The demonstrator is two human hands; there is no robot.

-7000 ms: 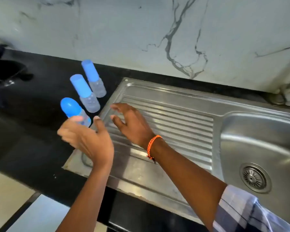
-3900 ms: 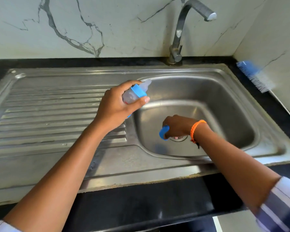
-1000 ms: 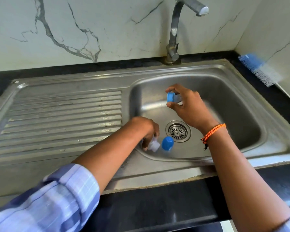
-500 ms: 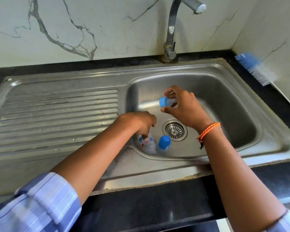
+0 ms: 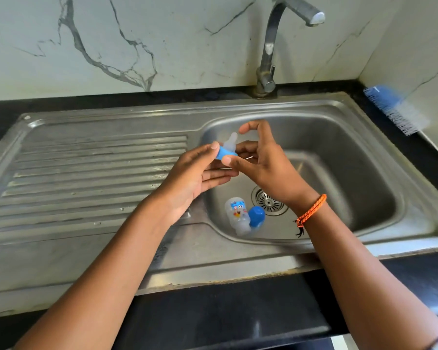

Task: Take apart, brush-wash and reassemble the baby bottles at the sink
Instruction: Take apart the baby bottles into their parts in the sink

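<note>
Over the left rim of the sink basin (image 5: 379, 188) both hands meet on a blue screw ring with a clear teat (image 5: 227, 149) sticking up from it. My left hand (image 5: 197, 178) pinches the ring from the left with thumb and forefinger. My right hand (image 5: 266, 162) holds it from the right, its forefinger arched above the teat. On the basin floor lies a clear bottle body (image 5: 238, 214) with a printed label, and a blue cap (image 5: 257, 216) rests against it beside the drain (image 5: 269, 202).
A ribbed steel draining board (image 5: 86, 173) stretches to the left. The tap (image 5: 276, 44) rises behind the basin, spout pointing right. A blue-and-white bottle brush (image 5: 395, 109) leans on the black counter at the right wall.
My left hand has let go of the bottle body, now lying on the basin floor, and risen to join my right hand on the ring with the teat.
</note>
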